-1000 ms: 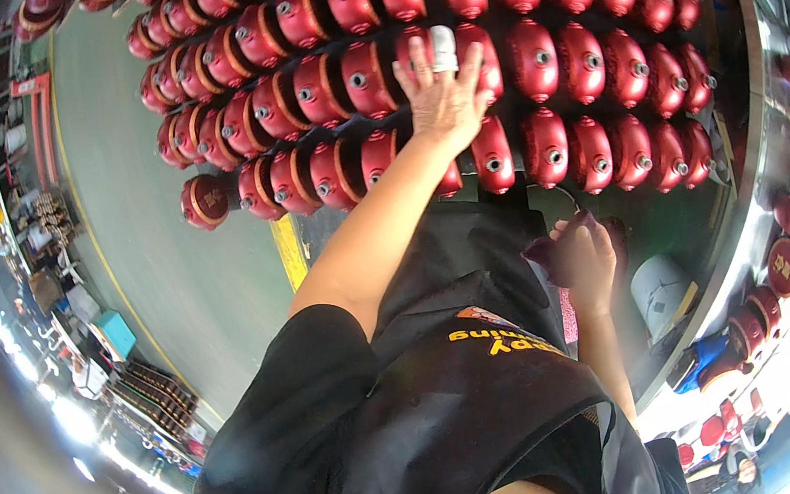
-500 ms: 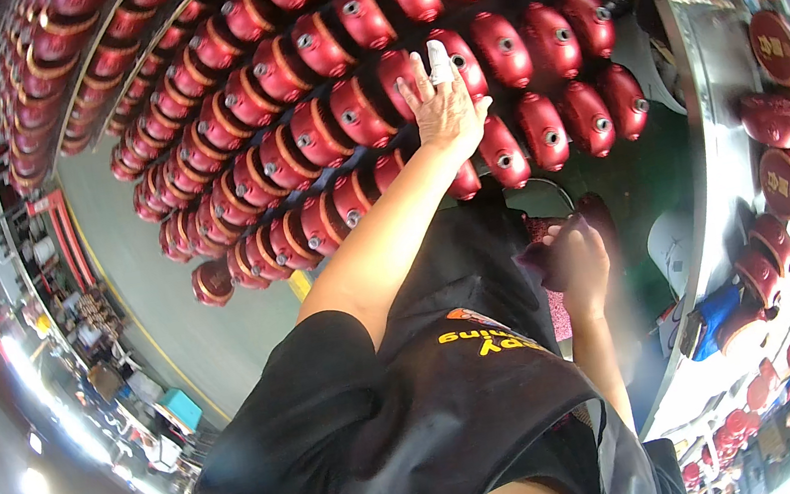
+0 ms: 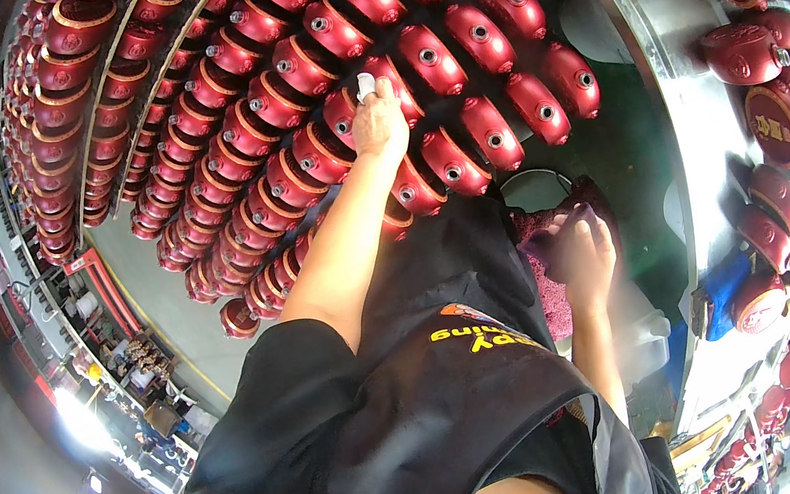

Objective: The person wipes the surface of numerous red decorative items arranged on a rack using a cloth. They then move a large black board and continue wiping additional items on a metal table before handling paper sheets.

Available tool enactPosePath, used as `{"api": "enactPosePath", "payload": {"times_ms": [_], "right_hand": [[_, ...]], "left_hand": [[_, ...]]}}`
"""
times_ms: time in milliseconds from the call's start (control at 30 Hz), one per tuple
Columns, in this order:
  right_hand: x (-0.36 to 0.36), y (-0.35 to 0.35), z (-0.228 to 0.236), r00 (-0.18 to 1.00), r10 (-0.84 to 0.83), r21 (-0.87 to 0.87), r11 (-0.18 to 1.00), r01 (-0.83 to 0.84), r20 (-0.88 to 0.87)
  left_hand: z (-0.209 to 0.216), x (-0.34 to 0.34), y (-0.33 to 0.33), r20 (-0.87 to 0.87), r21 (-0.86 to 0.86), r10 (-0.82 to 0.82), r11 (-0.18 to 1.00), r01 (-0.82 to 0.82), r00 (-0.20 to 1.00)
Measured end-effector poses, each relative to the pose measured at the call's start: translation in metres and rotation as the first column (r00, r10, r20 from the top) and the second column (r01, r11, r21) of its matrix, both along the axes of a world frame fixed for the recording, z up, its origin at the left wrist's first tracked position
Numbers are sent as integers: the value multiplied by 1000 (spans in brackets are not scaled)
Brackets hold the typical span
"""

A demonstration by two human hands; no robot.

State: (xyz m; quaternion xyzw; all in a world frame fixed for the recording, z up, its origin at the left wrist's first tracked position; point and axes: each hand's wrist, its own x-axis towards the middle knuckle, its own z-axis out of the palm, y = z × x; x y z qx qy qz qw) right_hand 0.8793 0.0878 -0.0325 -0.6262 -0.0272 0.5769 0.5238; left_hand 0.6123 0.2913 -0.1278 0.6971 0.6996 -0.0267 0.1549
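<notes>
Among the rows of red jars (image 3: 429, 55) | left hand (image 3: 380, 123) at full arm's reach, fingers closed on a small white cap (image 3: 365, 84) held against a jar top | right hand (image 3: 582, 246) low beside the jar rows, bent at the wrist, gripping a dark red cloth (image 3: 546, 276) | steel rim (image 3: 688, 105) right of the jars.

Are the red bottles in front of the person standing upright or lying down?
Upright: the red bottles stand in rows with their small necks facing the camera above. The left hand rests on one.
</notes>
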Motion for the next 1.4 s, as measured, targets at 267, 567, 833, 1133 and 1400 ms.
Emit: {"api": "enactPosePath", "payload": {"times_ms": [267, 567, 833, 1133, 1400], "right_hand": [[1, 0, -7, 1000, -8, -1, 1000, 8, -26], [0, -9, -9, 997, -46, -7, 999, 46, -69], [28, -33, -8, 971, -195, 2, 980, 197, -140], [70, -86, 8, 918, -383, 83, 916, 392, -106], [106, -44, 29, 863, -480, 287, 813, 506, -161]], "left_hand": [[-4, -16, 5, 94, 52, 12, 998, -17, 996], [24, 2, 21, 13, -96, 23, 995, -22, 1000], [117, 281, 93, 623, 548, -660, 751, 367, 420], [123, 478, 129, 654, 636, -712, 701, 324, 257], [141, 399, 104, 971, 224, -199, 954, 197, -135]]}}
